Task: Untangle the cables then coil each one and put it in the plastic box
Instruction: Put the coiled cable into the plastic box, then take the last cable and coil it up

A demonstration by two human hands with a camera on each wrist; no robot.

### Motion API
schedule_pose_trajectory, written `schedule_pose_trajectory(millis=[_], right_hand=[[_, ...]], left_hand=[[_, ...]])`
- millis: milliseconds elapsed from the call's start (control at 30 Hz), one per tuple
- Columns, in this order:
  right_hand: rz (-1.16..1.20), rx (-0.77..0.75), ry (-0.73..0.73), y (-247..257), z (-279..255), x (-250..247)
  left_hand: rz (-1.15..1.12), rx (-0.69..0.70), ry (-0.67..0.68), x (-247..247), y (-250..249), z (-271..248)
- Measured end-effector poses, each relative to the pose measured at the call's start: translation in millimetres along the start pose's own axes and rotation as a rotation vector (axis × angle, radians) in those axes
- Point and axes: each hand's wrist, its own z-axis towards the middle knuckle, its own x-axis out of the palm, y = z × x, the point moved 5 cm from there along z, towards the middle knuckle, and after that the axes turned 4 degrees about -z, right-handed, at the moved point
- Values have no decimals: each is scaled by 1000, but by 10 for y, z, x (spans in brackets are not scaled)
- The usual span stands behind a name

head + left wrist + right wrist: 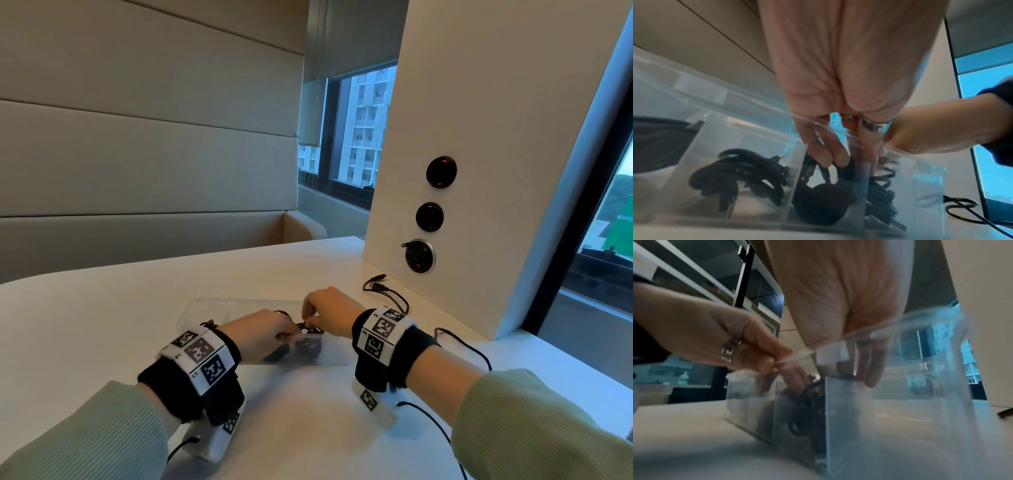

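A clear plastic box (239, 304) with dividers lies on the white table. Both my hands are over its right part. My left hand (294, 331) reaches down into a middle compartment, and its fingertips (835, 160) pinch a black coiled cable (822, 196). From the right, my right hand (309, 322) meets it, fingers pointing down into the box (920, 386) at the same coil (807, 404). Another black coil (740, 175) fills the compartment to the left, and a third (882, 186) the one to the right. A loose black cable (394, 297) lies on the table right of the box.
A white pillar (462, 171) with round sockets stands just right of the loose cable, with a window ledge beyond it. A padded bench wall runs behind the table. Thin black leads from my wrist cameras (462, 346) trail over the table's near right.
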Motion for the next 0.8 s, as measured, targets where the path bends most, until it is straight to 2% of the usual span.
schedule_pose_trajectory(millis=[67, 167, 300, 500, 600, 667, 733, 800], right_hand=[[-43, 25, -53, -68, -23, -58], [-44, 66, -18, -129, -47, -42], [-2, 75, 113, -131, -33, 70], [-189, 83, 345, -65, -40, 63], [-272, 76, 400, -17, -59, 57], [-233, 81, 418, -36, -85, 62], [-33, 83, 266, -123, -100, -36], [258, 152, -62, -361, -137, -259]], left_hand=[[6, 6, -1, 11, 12, 16], [7, 10, -1, 14, -2, 24], [2, -2, 6, 9, -45, 25], [-19, 9, -12, 72, -3, 75], [-28, 10, -25, 83, -23, 86], [-26, 3, -23, 79, -35, 88], [-50, -19, -8, 81, -43, 82], [-79, -46, -9, 79, -45, 98]])
